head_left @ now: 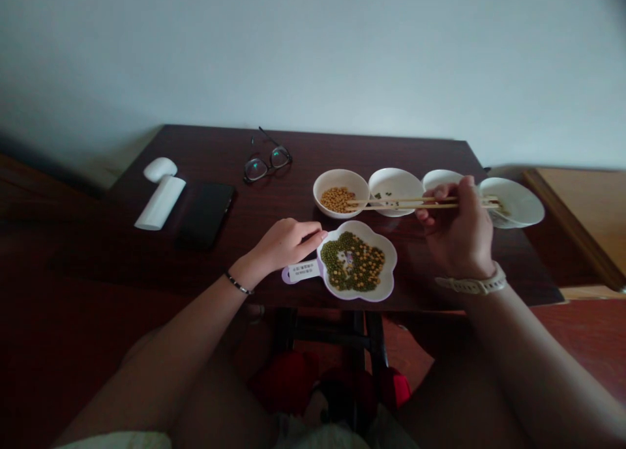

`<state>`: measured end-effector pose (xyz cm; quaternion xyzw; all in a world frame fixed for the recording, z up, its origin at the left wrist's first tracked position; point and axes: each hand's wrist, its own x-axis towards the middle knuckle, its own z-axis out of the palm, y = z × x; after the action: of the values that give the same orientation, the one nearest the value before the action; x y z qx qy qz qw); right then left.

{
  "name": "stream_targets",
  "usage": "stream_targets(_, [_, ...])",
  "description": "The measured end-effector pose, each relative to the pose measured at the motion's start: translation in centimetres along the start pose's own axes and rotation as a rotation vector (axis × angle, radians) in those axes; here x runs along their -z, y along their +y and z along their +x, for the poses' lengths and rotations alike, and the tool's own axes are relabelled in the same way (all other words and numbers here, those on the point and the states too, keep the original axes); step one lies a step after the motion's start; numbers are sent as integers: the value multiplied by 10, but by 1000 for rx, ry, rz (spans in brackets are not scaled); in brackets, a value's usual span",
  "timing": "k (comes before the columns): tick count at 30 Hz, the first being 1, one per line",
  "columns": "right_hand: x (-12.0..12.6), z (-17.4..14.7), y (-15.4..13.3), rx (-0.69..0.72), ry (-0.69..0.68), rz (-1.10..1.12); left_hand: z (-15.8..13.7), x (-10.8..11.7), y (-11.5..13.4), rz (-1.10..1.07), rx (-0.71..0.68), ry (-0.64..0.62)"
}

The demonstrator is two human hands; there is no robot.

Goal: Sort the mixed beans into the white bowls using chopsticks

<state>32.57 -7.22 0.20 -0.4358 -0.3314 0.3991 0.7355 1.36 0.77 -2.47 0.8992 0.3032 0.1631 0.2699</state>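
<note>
My right hand (460,231) is closed around a pair of wooden chopsticks (401,207), held nearly level. Their tips are over the left white bowl (319,198), which holds yellow soybeans (337,199). Whether a bean is between the tips I cannot tell. My left hand (291,244) has its thumb and forefinger closed at the left rim of a white flower-shaped dish (388,257) with a labelled handle (300,271). Green mung beans (337,276) and some soybeans are mixed in this dish, around a picture on its bottom.
A second white bowl (394,178) contains a few green beans. A third bowl (440,176) is partly behind my right hand, with a fourth bowl (523,204) farther right. Eyeglasses (268,167), a black phone-like slab (208,211) and a white open case (161,201) lie left on the dark table (372,150).
</note>
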Motion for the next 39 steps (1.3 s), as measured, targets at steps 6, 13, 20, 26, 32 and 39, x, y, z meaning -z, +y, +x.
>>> stream_targets(6, [8,-10,-16,-30,-76,-159,0,-1,0,21,2,10])
stream_targets(13, [19,-22,-18,-134,-150,-268,0,-2,-1,25,-2,22])
stream_targets(20, [23,-25,-16,-98,-154,-310,2,-2,-1,19,2,19])
stream_targets(26, [22,-22,-18,-66,-127,-246,2,-2,-1,15,4,15])
stream_targets(32, [14,-6,-20,-82,-40,40,1,-2,-2,24,-5,20])
stream_targets(39, [2,9,-2,-42,30,147,0,-1,-1,5,0,7])
